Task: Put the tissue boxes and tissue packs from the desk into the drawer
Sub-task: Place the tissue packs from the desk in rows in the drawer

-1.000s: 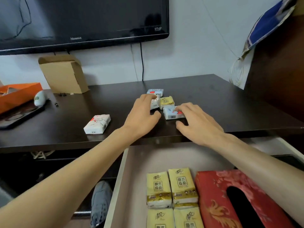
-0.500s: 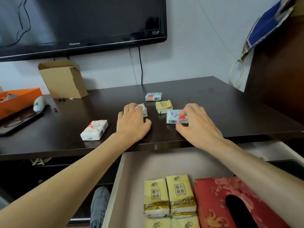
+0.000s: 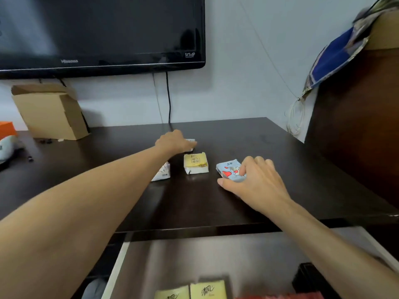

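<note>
On the dark desk (image 3: 269, 147) lie small tissue packs. My left hand (image 3: 174, 141) reaches to the far pack (image 3: 191, 140), white with a blue edge, and covers most of it with closed fingers. A yellow pack (image 3: 196, 163) lies free in the middle. A white pack (image 3: 162, 173) is half hidden behind my left forearm. My right hand (image 3: 254, 180) grips the light-blue pack with red hearts (image 3: 227, 169), thumb at its near edge and fingers on top. Below the desk edge the open drawer (image 3: 172, 260) holds yellow packs (image 3: 207, 290) at the frame's bottom.
A black TV (image 3: 101, 31) hangs on the wall with a cable (image 3: 168, 100) dropping to the desk. A cardboard box (image 3: 51, 111) stands at the back left, an orange box (image 3: 7, 128) and a white object at the far left. A dark cabinet (image 3: 356, 126) rises on the right.
My left hand left the white pack and moved forward onto the far pack. The right hand stayed on the blue heart pack. The camera tilted up and moved closer.
</note>
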A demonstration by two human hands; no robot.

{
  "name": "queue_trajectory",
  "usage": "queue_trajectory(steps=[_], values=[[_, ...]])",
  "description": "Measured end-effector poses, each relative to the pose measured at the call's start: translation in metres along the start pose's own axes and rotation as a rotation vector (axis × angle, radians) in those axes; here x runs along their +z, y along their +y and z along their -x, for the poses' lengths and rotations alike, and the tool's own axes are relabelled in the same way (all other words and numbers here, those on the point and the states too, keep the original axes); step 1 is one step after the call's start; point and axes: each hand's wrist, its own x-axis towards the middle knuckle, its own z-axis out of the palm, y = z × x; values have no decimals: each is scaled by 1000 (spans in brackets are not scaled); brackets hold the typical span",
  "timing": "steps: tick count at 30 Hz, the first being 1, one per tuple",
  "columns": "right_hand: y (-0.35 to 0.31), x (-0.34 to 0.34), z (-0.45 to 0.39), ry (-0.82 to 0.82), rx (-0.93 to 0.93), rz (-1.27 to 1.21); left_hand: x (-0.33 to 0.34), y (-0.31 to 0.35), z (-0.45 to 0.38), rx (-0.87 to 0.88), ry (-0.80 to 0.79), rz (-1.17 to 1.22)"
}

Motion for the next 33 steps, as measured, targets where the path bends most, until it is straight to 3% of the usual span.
queue_trajectory(steps=[5,12,22,27,33], values=[[-3,-3,2,8,-8,-33,-2,-3,-2,41,93,17],[-5,-7,8,24,-38,-68,-40,4,82,306,221,160],[-16,-16,27,43,-116,46,-11,-40,221,315,73,177],[-17,-16,34,44,-185,120,-14,-53,230,281,171,-58],[-6,-10,32,117,-393,-61,-16,-52,244,223,191,-352]])
